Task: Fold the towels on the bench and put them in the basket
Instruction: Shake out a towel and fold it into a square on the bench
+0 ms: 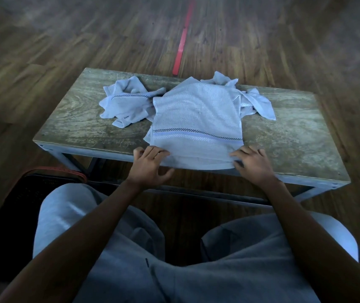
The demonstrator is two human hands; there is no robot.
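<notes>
Head view, read from the left: black basket (32, 193) with a red rim low on the floor beside the left knee, partly hidden behind a grey trouser leg (69, 215), its inside too dark to read; on the counter (295, 138), toward the far left, a crumpled towel (124, 103) lying in a heap, touching the edge of the spread towel (196, 114) at the middle; spread towel laid roughly flat, striped band toward the near side, hem hanging just over the near edge of the counter; left hand (148, 165) at the near-left corner, fingers (152, 150) curled on top of the cloth and thumb below the hem, clamped on that corner as far as can be seen; right hand (253, 162) at the near-right corner, fingers (242, 153) curled and pinching the hem; behind and to the right, a second crumpled towel (257, 101), partly tucked under the spread one; red tape (182, 40) on the floor beyond. Judged as the start of folding one towel, with no fold yet made and two more waiting; nothing folded in sight. Calls next for lifting both near corners together, carrying them evenly to the far edge so the hems meet, keeping clear of the heaps on either side, then smoothing flat before a second fold and the reach down-left to the basket.
</notes>
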